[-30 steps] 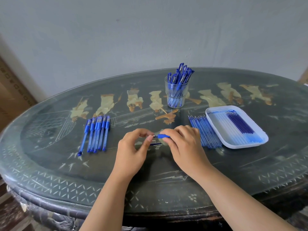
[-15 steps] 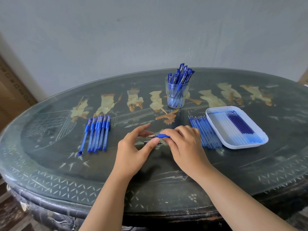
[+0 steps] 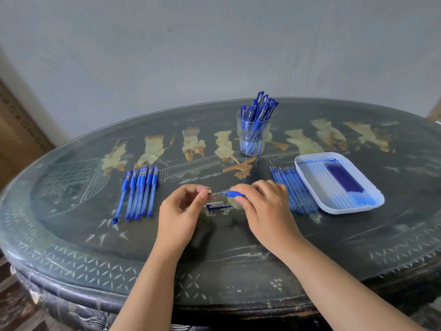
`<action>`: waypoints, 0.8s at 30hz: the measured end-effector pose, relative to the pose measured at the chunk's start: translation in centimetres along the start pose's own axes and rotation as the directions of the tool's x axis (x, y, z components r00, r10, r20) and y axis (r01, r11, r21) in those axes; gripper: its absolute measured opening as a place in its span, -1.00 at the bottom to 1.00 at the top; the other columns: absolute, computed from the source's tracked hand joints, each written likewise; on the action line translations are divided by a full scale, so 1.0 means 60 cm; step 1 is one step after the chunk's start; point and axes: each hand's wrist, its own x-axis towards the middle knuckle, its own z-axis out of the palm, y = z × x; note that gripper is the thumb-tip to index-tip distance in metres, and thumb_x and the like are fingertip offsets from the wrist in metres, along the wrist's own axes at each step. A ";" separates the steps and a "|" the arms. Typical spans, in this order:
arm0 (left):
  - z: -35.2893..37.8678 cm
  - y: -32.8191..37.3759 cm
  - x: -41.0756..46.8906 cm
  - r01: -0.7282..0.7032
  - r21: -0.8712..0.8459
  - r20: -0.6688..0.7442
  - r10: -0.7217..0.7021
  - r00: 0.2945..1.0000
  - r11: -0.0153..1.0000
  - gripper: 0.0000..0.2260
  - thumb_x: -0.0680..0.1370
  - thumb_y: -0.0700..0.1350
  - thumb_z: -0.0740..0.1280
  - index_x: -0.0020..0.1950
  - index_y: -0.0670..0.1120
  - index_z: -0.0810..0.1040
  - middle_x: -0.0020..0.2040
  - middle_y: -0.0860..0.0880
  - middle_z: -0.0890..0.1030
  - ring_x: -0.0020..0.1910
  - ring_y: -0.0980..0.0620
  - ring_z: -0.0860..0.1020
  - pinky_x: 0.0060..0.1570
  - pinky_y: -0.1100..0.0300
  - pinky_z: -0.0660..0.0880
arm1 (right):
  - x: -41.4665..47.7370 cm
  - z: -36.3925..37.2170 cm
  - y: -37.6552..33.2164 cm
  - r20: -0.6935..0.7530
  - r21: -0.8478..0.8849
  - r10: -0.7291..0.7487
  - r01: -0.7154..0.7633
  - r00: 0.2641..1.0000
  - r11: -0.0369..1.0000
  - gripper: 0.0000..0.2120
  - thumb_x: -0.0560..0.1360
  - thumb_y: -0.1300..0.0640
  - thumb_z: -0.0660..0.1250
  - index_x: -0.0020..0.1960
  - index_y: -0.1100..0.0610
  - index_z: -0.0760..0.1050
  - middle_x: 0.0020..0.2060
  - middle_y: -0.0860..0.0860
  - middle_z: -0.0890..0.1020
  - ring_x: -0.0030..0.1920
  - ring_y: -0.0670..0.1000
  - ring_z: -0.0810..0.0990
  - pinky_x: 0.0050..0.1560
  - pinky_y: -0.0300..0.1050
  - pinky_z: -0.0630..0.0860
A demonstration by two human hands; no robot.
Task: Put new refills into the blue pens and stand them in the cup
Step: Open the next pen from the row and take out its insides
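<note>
My right hand grips a blue pen lying level above the table, its tip pointing left. My left hand pinches a small piece at the pen's tip between thumb and forefinger. A pen cap lies on the table just below the tip. A clear cup at the back holds several blue pens upright. A row of several blue pens lies to the left. Loose blue refills lie right of my right hand.
A white tray at the right holds several dark blue refills and clear tubes. The dark oval table has a glass top with inlaid figures. A grey wall stands behind it.
My left hand opened and drew its fingers off the pen tip half a second ago, then closed again on the small piece at the tip. The right hand held the pen still.
</note>
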 end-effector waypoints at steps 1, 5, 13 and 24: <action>-0.002 0.001 0.000 0.009 -0.031 -0.019 -0.010 1.000 0.999 -0.94 0.56 -0.15 0.37 -0.05 -0.04 0.64 -0.13 0.05 0.71 -0.08 0.11 0.66 -0.07 0.36 0.52 | 0.000 0.000 0.001 -0.001 0.002 0.005 -0.005 1.000 1.000 -0.71 0.61 0.03 0.12 0.10 0.02 0.60 -0.22 -0.02 0.50 -0.20 0.07 0.48 -0.09 -0.04 0.28; -0.012 -0.003 0.003 -0.010 0.007 -0.052 0.011 0.999 1.000 -0.86 0.52 -0.25 0.39 -0.13 -0.01 0.64 -0.16 0.03 0.68 -0.11 0.07 0.62 -0.04 0.31 0.47 | 0.001 0.001 0.001 -0.028 0.002 0.042 -0.042 0.999 0.999 -0.71 0.61 0.02 0.12 0.09 0.02 0.61 -0.23 -0.02 0.51 -0.20 0.07 0.49 -0.07 -0.03 0.31; -0.013 -0.012 -0.001 -0.325 0.516 0.200 0.257 0.946 0.793 -0.85 0.38 -0.22 0.43 -0.19 0.04 0.65 -0.19 0.17 0.58 -0.13 0.14 0.57 -0.09 0.26 0.50 | 0.000 0.002 0.005 -0.041 0.024 0.067 -0.066 0.997 0.998 -0.74 0.63 0.02 0.13 0.09 0.00 0.59 -0.23 -0.03 0.49 -0.19 0.07 0.48 -0.08 0.04 0.38; -0.004 -0.018 -0.001 -0.334 0.546 0.229 0.247 0.942 0.768 -0.84 0.37 -0.07 0.34 -0.08 0.08 0.61 -0.21 0.19 0.58 -0.12 0.11 0.54 -0.04 -0.03 0.52 | 0.001 -0.001 0.004 -0.038 0.016 0.045 -0.044 0.998 0.999 -0.75 0.63 0.03 0.14 0.11 0.00 0.59 -0.21 -0.03 0.51 -0.18 0.06 0.49 -0.07 0.02 0.37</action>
